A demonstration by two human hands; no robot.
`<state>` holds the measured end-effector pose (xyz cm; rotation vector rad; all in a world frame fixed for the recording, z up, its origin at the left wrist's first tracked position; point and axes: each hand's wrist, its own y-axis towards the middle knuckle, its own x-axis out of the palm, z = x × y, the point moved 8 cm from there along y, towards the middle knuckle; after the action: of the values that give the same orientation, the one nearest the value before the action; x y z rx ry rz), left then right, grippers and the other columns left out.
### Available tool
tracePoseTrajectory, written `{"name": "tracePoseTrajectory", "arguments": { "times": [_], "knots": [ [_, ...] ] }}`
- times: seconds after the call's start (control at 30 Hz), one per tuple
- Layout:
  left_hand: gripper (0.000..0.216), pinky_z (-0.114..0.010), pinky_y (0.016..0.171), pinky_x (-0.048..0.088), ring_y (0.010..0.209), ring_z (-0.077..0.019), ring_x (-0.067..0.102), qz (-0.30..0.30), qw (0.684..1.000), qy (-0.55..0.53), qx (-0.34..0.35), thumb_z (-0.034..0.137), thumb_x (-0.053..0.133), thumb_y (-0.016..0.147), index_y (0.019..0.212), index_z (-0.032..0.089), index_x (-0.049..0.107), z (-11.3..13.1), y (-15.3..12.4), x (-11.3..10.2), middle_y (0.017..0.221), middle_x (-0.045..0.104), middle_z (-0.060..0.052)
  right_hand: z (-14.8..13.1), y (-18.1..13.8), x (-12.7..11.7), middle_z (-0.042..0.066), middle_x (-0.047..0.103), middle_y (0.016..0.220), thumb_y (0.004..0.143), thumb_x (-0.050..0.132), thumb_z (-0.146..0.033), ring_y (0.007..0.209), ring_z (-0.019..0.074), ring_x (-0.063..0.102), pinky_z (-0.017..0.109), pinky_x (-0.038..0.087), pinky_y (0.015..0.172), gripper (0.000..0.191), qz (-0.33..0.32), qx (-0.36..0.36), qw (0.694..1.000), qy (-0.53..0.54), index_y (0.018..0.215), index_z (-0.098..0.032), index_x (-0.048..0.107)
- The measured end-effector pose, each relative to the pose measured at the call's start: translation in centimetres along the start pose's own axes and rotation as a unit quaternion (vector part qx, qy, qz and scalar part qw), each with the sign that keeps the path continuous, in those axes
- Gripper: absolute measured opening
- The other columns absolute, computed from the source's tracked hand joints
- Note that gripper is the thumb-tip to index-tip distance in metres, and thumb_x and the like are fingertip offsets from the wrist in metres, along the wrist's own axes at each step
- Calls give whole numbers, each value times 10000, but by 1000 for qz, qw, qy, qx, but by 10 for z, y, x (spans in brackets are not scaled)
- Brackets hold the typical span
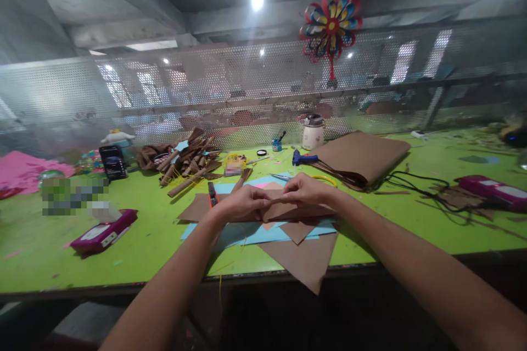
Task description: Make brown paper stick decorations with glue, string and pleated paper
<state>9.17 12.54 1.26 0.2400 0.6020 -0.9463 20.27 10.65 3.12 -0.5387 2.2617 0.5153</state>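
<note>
Both my hands meet over the middle of the green table [123,263]. My left hand [242,204] and my right hand [307,189] are closed, pinching a folded piece of brown paper [296,211] between their fingertips. Under it lie light blue sheets [247,233] and a larger brown sheet [307,260] that hangs over the front edge. A black and orange cutter [212,194] lies just left of my left hand.
A heap of rolled brown paper cones [189,162] lies at the back left, a stack of brown paper [362,156] at the back right with a blue glue gun [302,158] and black cables [415,182]. Magenta boxes [102,230] [492,191] sit at either side. A perforated metal screen [247,93] backs the table.
</note>
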Motion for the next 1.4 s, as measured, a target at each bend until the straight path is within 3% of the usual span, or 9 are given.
{"name": "tracePoseTrajectory", "arguments": {
  "times": [0.27,0.5,0.63,0.9,1.03,1.23,1.4],
  "knots": [
    [307,-202,482,364,507,-107,517,98,988,115,2,413,485,776,686,134,575,0,1,-10,566,597,-17,5,2,5,-20,483,521,777,471,-319,486,81,393,194,290,467,261,-16,6,1000,17,631,-122,560],
    [263,-201,484,357,506,-102,506,91,990,101,37,372,477,783,693,135,547,12,3,-4,548,572,-1,-13,1,11,-32,467,559,784,457,-295,539,82,380,192,299,507,244,21,-45,998,-32,651,-129,576],
    [286,-198,450,340,456,-95,479,64,994,84,38,396,448,806,705,141,527,13,1,-2,516,544,9,-7,2,12,-25,484,523,799,455,-397,496,81,388,197,290,476,341,-15,-24,1000,-14,642,-128,595],
    [290,-202,483,344,475,-106,519,86,991,104,18,422,504,778,695,146,537,12,-4,-14,502,566,10,9,-1,1,1,551,510,757,516,-502,465,91,477,203,358,483,404,-52,29,996,69,688,-114,608],
    [301,-209,495,363,492,-114,540,81,995,63,3,434,521,766,685,145,528,10,-4,-15,522,572,6,9,-2,0,2,568,523,737,543,-506,453,92,490,201,366,465,397,-63,35,993,97,704,-115,604],
    [255,-229,557,404,555,-112,554,7,1000,-12,7,383,529,771,752,131,559,11,-7,-6,614,585,-5,14,-6,5,4,590,547,751,545,-463,455,93,513,208,392,481,345,-109,51,981,154,727,-123,595],
    [225,-228,543,394,519,-105,531,25,999,-20,-7,346,540,762,738,123,567,7,-7,-12,572,581,-5,16,-5,3,24,605,588,805,465,-459,523,117,564,238,425,551,366,-88,51,981,163,814,-116,592]
  ]
}}
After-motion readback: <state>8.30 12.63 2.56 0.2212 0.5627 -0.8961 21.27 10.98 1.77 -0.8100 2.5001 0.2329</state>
